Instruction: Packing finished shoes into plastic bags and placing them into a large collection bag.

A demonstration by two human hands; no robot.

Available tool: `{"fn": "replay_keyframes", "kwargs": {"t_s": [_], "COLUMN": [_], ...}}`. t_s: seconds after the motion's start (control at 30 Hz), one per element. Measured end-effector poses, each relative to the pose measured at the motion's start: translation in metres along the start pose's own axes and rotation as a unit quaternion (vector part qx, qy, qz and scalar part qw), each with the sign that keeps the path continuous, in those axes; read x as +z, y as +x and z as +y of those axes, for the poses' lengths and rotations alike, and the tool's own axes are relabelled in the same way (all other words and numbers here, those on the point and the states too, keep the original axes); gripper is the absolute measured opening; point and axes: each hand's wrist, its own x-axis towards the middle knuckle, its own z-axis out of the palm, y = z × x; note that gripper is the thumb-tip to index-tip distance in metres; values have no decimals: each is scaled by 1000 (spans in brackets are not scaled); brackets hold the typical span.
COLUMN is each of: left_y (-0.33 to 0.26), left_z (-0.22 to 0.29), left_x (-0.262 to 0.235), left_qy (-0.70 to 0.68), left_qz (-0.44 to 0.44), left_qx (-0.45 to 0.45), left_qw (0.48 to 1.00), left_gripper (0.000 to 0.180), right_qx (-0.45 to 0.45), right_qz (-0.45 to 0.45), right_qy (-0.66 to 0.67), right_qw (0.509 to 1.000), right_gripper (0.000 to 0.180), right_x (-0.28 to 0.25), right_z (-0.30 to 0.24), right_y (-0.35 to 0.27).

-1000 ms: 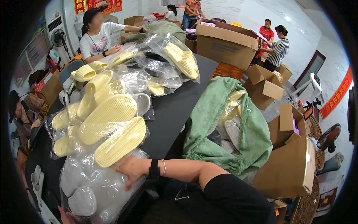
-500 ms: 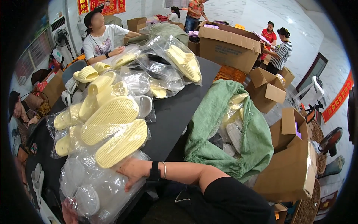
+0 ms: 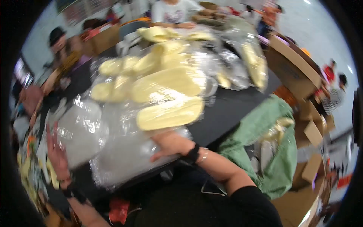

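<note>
My left hand [image 3: 57, 153] is at the left end of the black table, its blurred fingers stretched out along the edge of a clear plastic bag [image 3: 81, 130] with pale, rounded shapes in it. My right hand [image 3: 172, 144] rests on flat clear plastic bags [image 3: 128, 162], thumb apart from the fingers, whose tips are partly hidden. Just beyond it lies a bagged pale yellow slipper [image 3: 170, 113], sole up. Another yellow slipper [image 3: 168, 84] is behind that one. More bagged slippers, yellow and grey, form a heap farther back.
A green woven sack [image 3: 261, 143] holding bagged slippers stands right of the black table [image 3: 234, 104]. Cardboard boxes [image 3: 293, 66] are at the far right. Across the table is a person in a white shirt [image 3: 176, 13]; another person [image 3: 58, 45] is at the left.
The view has swung left and blurred. My left hand and forearm show more fully, beside the bag with pale shapes, which now sits farther from my right hand.
</note>
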Motion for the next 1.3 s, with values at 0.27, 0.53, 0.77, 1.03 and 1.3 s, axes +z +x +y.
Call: {"fn": "replay_keyframes", "kwargs": {"t_s": [0.27, 0.53, 0.77, 1.03, 1.3], "left_y": [-53, -72, -53, -49, -57], "left_z": [7, -5, 29, 86, 56], "left_x": [-28, -48, -30, 25, 50], "left_qy": [-28, -118, -63, -64, -7], "left_qz": [89, 91, 78, 43, -106], "left_qx": [-134, -147, -90, 6, -50], "left_qw": [987, 978, 991, 997, 993], "left_gripper": [60, 56, 57, 56, 62], "right_qx": [8, -103, -87, 22, -76], "right_qz": [-12, 13, 170, 222, 255], "right_qy": [-58, 167, 3, 432, 256], "right_qw": [998, 980, 982, 874, 929], "right_gripper": [96, 74, 87, 56, 33], "right_x": [8, -27, -94, -215, -172], "right_z": [-2, 8, 34, 111, 109], "right_y": [8, 12, 70, 106, 86]}}
